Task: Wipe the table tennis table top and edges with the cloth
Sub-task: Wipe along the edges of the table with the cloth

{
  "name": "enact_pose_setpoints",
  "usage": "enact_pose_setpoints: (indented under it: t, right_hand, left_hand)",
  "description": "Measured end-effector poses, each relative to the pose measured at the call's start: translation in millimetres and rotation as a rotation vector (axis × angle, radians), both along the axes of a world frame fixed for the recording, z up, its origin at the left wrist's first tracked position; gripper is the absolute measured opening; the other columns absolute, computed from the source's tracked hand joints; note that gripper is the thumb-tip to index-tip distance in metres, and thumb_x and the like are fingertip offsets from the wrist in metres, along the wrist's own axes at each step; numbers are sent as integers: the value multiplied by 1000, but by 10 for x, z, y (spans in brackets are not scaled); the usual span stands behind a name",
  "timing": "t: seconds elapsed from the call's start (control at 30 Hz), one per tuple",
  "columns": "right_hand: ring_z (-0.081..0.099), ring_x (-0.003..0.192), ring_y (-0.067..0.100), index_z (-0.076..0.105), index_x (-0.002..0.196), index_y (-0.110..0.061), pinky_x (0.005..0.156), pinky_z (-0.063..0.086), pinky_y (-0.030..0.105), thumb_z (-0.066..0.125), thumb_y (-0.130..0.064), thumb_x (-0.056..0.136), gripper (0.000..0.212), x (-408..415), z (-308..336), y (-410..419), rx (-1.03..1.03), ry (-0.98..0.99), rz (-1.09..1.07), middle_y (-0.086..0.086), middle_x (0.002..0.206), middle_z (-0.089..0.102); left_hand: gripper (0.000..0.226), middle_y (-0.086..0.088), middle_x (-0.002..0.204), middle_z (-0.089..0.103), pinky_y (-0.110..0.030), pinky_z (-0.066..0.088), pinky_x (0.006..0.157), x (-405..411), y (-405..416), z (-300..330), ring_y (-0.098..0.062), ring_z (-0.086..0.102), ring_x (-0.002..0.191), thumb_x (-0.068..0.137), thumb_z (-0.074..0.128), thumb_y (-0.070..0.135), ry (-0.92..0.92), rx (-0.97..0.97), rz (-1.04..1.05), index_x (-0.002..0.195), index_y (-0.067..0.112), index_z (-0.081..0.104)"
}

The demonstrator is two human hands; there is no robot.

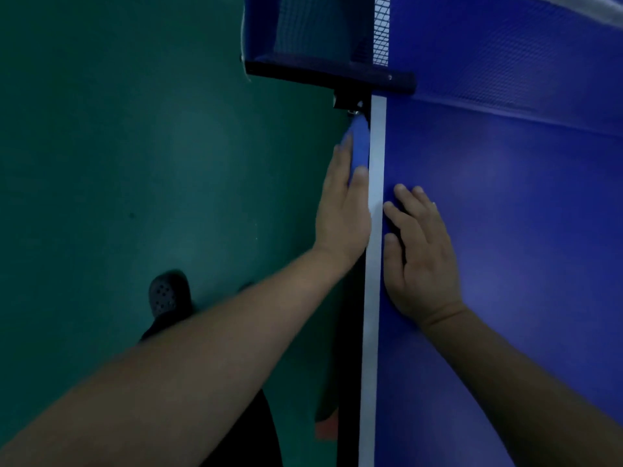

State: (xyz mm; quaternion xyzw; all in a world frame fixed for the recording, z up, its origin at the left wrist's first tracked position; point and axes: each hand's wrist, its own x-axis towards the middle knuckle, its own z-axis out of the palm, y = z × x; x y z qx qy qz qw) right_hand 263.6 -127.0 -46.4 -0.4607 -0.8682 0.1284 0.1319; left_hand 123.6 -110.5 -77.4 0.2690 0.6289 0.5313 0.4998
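At frame centre, the left hand (344, 203) pressed the blue cloth (358, 146) against the table's side edge (365, 298), wiping it; the right hand (421, 251) lay flat and relaxed on the tabletop (505, 197), seemingly for support.

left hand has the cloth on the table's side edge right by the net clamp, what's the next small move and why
Probably draw the left hand and the blue cloth back along the side edge, away from the net clamp. The cloth's tip nearly reaches the clamp, so there looks to be little edge left ahead. The right hand lies flat on the table top, bracing.
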Motion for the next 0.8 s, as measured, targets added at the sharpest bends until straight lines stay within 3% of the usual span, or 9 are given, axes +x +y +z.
enact_pose_setpoints:
  t: [0.07,0.17,0.23,0.33,0.5,0.6,0.7,0.8]
  right_hand:
    - [33,148,32,55,136,1,119,30,55,43,-13,102,39,9,-8,5,9,9,4,15,153,44]
    - [33,148,31,55,137,0,119,29,55,42,-14,103,39,10,-9,-3,2,10,-1,13,153,44]
    - [33,148,32,55,137,0,119,29,55,42,-15,103,39,11,-8,-2,-6,8,-2,14,153,44]
    - [33,148,32,55,137,0,119,29,55,42,-15,103,39,10,-18,6,-2,15,-2,14,153,44]
    - [35,147,33,55,136,0,120,28,53,44,-14,102,38,8,-28,10,25,20,0,16,152,45]
    - [35,147,32,55,137,-1,122,27,50,44,-14,102,39,3,-19,13,16,25,-11,16,152,45]
    - [35,147,30,56,137,-2,122,27,49,44,-16,102,40,-13,-2,-2,22,7,-31,14,152,46]
    - [36,146,30,58,135,-2,122,28,49,44,-16,102,38,-2,-5,0,4,7,-20,13,152,47]
  left_hand:
    - [59,9,166,22,-44,17,126,254,-605,-4,-6,17,153,102,28,44,-3,34,-15,159,31,21]
    - [54,31,163,14,-32,15,126,668,-1664,139,1,13,152,100,32,51,-76,-24,-13,146,69,11]
    - [53,36,160,10,-25,13,124,819,-2005,231,0,12,152,99,35,58,-77,-84,-16,142,75,9]
    - [54,29,164,10,-35,15,126,731,-1758,211,0,10,153,102,32,56,-16,-119,-30,150,65,7]
    - [59,7,167,21,-38,17,126,251,-496,108,-3,16,152,104,30,39,54,-68,19,160,23,21]
    - [58,6,166,24,-37,19,125,248,-365,170,-4,20,151,104,32,35,59,-96,52,159,20,24]
    - [56,7,166,24,-42,21,125,438,-984,235,-6,20,152,107,37,28,57,-34,22,160,18,23]
    - [54,14,166,19,-31,20,125,564,-1409,351,1,15,151,104,42,35,49,-76,-17,153,43,21]
